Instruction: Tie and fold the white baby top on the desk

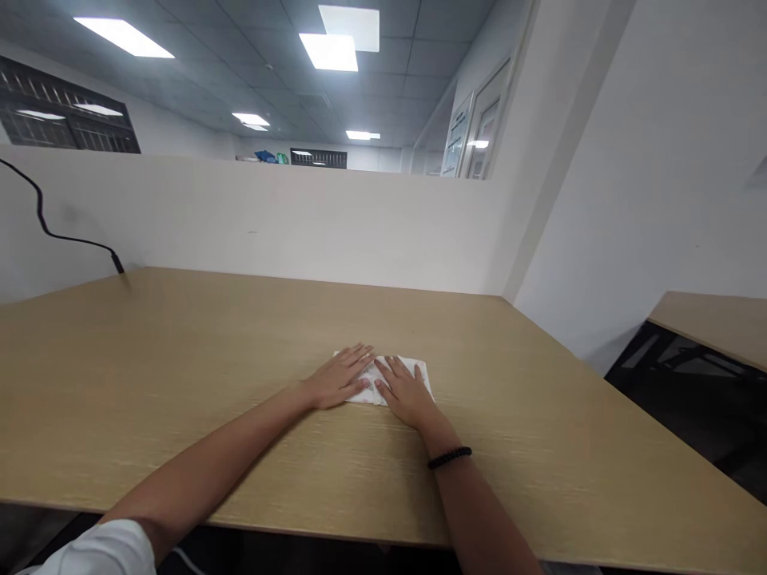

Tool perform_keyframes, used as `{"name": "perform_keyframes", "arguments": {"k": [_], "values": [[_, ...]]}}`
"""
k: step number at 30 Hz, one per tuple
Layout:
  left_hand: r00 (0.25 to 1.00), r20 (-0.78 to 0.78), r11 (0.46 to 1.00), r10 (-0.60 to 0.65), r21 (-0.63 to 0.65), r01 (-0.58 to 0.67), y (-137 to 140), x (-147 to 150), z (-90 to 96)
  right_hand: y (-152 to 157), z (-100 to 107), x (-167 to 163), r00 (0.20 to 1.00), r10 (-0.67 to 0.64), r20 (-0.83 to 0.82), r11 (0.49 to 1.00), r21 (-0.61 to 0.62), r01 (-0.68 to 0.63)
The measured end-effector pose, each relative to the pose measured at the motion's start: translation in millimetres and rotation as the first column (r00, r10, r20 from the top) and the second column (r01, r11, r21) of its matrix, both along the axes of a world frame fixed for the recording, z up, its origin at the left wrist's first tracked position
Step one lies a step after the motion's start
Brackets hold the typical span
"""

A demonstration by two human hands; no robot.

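Note:
A white folded sheet, cloth or paper (372,391), lies flat on the wooden tabletop (240,335); faint marks show on it, too small to make out. My left hand (340,377) rests palm down over its left part with the fingers stretched out. On its right part my right hand (406,391) lies flat as well, fingers spread. The two hands sit side by side with the thumbs close together, and they cover much of the sheet. A black beaded bracelet (449,458) circles my right wrist.
A low white partition (311,216) closes off the table's far side, and a white wall (647,176) rises at the right. A black cable (72,238) hangs at the back left. Another wooden table (719,319) stands at the far right.

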State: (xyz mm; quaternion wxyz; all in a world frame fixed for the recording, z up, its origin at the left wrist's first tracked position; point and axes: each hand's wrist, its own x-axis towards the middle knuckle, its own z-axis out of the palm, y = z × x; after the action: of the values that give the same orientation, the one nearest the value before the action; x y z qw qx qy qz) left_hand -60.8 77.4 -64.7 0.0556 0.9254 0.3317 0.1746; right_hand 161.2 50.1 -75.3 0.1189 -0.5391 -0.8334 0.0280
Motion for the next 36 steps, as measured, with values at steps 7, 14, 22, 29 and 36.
{"name": "perform_keyframes", "arguments": {"k": [7,14,22,29,36], "values": [[0.995,-0.050,0.961,0.083,-0.259,-0.093,3,-3,-11.7,0,0,4,0.998,-0.020,0.067,0.994,-0.102,0.027],[0.951,-0.028,0.927,0.308,-0.215,-0.307,2,-3,-18.4,-2,1,4,0.984,-0.150,0.091,0.986,-0.052,0.156],[0.951,-0.019,0.947,0.309,-0.089,-0.310,-8,10,-10.4,-7,8,4,1.000,0.014,0.022,0.992,-0.124,-0.011],[0.966,0.050,0.961,0.252,-0.128,-0.245,-16,14,0.5,-35,24,-3,1.000,0.021,-0.017,0.987,-0.158,-0.023],[0.929,0.263,0.925,-0.259,-0.209,0.317,-56,46,8.9,-104,3,0,0.961,-0.074,-0.266,0.997,-0.031,0.068]]}}
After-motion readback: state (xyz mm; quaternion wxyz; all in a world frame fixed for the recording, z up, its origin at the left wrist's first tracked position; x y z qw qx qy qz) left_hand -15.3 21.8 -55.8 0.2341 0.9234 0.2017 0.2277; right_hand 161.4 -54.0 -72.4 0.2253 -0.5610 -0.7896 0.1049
